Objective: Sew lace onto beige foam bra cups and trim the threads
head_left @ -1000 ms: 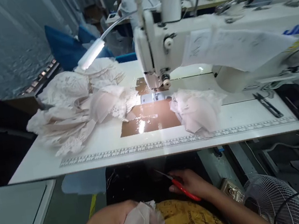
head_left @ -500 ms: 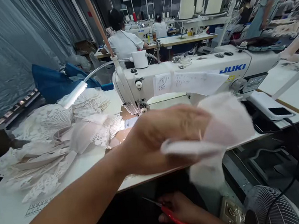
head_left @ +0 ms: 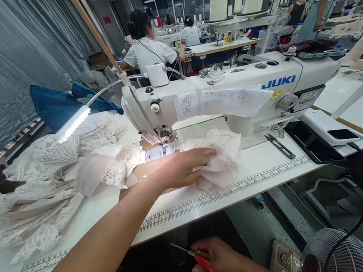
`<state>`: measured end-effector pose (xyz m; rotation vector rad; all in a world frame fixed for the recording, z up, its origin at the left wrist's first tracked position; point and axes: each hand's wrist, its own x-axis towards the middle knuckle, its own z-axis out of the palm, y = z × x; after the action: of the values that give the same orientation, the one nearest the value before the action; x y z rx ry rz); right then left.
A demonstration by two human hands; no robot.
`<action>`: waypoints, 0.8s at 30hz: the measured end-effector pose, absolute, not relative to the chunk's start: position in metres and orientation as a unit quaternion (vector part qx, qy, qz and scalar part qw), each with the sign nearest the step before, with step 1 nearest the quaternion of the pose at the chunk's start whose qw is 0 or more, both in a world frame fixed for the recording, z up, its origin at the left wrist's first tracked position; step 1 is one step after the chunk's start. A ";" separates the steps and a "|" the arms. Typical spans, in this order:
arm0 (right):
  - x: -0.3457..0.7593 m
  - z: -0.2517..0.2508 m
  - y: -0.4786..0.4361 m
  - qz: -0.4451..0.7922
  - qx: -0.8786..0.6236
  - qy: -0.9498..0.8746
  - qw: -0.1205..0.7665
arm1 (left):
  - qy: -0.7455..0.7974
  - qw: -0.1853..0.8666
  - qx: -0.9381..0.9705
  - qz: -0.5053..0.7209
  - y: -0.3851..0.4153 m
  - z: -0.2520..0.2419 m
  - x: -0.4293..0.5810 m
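Note:
My left hand reaches across the white sewing table and lies flat, fingers stretched out, on a small stack of pale pink lace pieces just right of the needle. Below the table edge, near my lap, my right hand is closed on red-handled scissors with the blades pointing left. A white Juki sewing machine stands right behind the stack.
A big heap of white and pink lace covers the table's left side under a lit gooseneck lamp. Black thread snips and a phone lie to the right. A fan stands on the floor at lower right. People sit at machines behind.
My left hand carried a pale fabric piece up from my lap, over the table, and now rests it flat on the stack by the needle. The right hand stayed low with the scissors.

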<state>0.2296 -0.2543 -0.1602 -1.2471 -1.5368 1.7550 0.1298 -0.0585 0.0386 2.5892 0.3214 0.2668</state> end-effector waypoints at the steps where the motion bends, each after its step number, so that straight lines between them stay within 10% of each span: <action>1: 0.230 -0.162 -0.254 0.644 -0.456 -0.564 0.244 | 0.117 0.255 0.957 0.070 -0.059 0.046 0.133; 24: 0.228 -0.167 -0.254 0.664 -0.469 -0.540 0.217 | 0.282 0.207 0.915 0.200 -0.062 -0.013 0.177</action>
<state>0.2276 -0.2539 -0.1673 -1.3007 -1.4960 1.8403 0.1766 -0.0621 -0.0134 2.5478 0.7863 0.5578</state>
